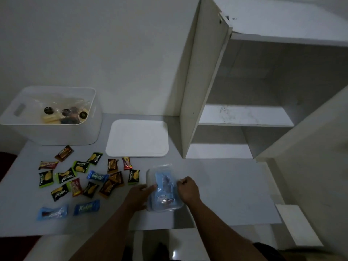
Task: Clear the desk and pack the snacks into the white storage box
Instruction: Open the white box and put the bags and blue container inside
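A clear plastic bag of blue snack packs [164, 189] lies on the desk near its front edge. My left hand [140, 194] grips the bag's left side and my right hand [188, 189] pinches its right edge. The white storage box [56, 132] stands open at the back left, with a clear bag of dark and pale cookies [64, 114] inside. Its flat white lid [137, 138] lies on the desk to the right of it. Several small wrapped snacks [79, 178], black-green, brown, red and blue, are scattered left of my hands.
An open white cabinet [244, 113] with bare shelves stands at the right; its door panel [199, 81] juts toward the desk. The grey desk top [226, 191] stretches to the right of my hands. A white step [297, 223] sits lower right.
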Demonstrator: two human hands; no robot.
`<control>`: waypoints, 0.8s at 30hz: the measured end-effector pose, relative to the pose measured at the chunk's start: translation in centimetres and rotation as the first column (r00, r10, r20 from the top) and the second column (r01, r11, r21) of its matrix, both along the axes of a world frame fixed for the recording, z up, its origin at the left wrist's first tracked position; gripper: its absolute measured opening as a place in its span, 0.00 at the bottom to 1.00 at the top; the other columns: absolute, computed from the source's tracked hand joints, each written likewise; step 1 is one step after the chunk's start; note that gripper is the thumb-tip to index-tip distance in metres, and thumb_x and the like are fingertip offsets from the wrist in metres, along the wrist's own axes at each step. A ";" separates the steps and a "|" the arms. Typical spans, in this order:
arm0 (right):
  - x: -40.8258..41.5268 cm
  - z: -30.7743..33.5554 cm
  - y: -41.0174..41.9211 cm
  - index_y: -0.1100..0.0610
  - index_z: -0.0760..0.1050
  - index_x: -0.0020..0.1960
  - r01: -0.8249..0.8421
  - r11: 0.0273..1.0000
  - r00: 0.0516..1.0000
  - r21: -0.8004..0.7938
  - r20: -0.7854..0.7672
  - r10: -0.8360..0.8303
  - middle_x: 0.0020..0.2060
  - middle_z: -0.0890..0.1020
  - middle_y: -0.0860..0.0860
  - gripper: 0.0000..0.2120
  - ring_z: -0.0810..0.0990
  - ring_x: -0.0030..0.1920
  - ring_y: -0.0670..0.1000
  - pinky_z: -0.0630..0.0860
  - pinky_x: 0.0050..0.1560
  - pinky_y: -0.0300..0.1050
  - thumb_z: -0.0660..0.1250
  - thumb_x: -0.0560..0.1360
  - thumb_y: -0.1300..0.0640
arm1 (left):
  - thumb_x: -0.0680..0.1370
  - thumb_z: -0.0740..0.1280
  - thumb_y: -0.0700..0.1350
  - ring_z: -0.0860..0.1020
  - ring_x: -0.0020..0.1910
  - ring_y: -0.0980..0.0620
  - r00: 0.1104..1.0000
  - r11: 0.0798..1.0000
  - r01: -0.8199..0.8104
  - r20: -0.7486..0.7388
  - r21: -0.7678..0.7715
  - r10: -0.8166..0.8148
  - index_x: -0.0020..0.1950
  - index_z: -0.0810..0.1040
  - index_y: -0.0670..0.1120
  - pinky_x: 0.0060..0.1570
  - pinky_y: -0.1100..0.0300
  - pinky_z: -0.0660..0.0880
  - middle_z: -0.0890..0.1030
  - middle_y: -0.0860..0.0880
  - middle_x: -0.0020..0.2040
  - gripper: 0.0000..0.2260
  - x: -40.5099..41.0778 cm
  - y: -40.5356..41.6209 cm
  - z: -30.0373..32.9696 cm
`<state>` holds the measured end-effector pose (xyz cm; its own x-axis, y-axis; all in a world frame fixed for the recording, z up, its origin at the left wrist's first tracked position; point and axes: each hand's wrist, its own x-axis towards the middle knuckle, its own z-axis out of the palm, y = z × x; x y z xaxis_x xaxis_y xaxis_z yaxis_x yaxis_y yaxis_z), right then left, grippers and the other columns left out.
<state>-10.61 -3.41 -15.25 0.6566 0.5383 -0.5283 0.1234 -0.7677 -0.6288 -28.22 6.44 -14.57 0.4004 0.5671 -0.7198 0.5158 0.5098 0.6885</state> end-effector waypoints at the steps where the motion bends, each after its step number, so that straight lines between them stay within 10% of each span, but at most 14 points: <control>1: -0.4 -0.2 0.1 0.59 0.73 0.52 0.029 0.999 0.999 -0.023 -0.032 -0.029 0.51 0.81 0.56 0.08 0.79 0.50 0.54 0.69 0.49 0.40 0.64 0.81 0.54 | 0.78 0.72 0.49 0.84 0.46 0.48 1.000 1.000 0.003 -0.006 0.022 -0.003 0.59 0.80 0.42 0.32 0.60 0.79 0.84 0.42 0.52 0.14 -0.1 -0.1 0.0; 7: -2.0 -0.7 1.0 0.58 0.64 0.73 0.097 0.993 0.946 0.070 -0.316 -0.070 0.69 0.74 0.59 0.23 0.77 0.65 0.59 0.74 0.68 0.54 0.66 0.81 0.55 | 0.77 0.73 0.48 0.85 0.39 0.51 0.997 0.997 0.062 -0.057 0.052 -0.059 0.57 0.83 0.41 0.33 0.60 0.81 0.85 0.44 0.45 0.14 -0.7 0.8 -0.4; 12: -3.4 1.0 5.1 0.58 0.70 0.73 0.059 0.983 0.976 0.176 -0.215 -0.020 0.71 0.74 0.58 0.20 0.76 0.68 0.58 0.70 0.72 0.53 0.64 0.82 0.55 | 0.74 0.75 0.52 0.85 0.46 0.46 0.999 0.996 0.036 -0.004 0.076 -0.036 0.49 0.82 0.46 0.45 0.49 0.84 0.86 0.43 0.49 0.11 -2.0 5.2 2.2; 16: -6.1 5.4 11.4 0.54 0.73 0.69 0.029 0.956 0.995 0.292 -0.104 0.002 0.67 0.78 0.55 0.15 0.78 0.63 0.56 0.71 0.65 0.43 0.60 0.84 0.54 | 0.58 0.79 0.63 0.85 0.47 0.44 0.993 0.976 -0.113 0.046 0.186 0.106 0.50 0.82 0.45 0.53 0.44 0.82 0.86 0.45 0.48 0.29 -3.4 11.6 3.2; 24: -11.8 13.1 28.7 0.59 0.74 0.70 -0.031 0.915 0.996 0.403 -0.062 0.061 0.67 0.79 0.57 0.29 0.78 0.65 0.58 0.74 0.68 0.55 0.59 0.76 0.43 | 0.72 0.74 0.60 0.83 0.51 0.45 0.987 0.906 -0.162 0.082 0.391 0.141 0.65 0.77 0.45 0.42 0.57 0.80 0.83 0.43 0.58 0.28 -9.6 27.6 13.8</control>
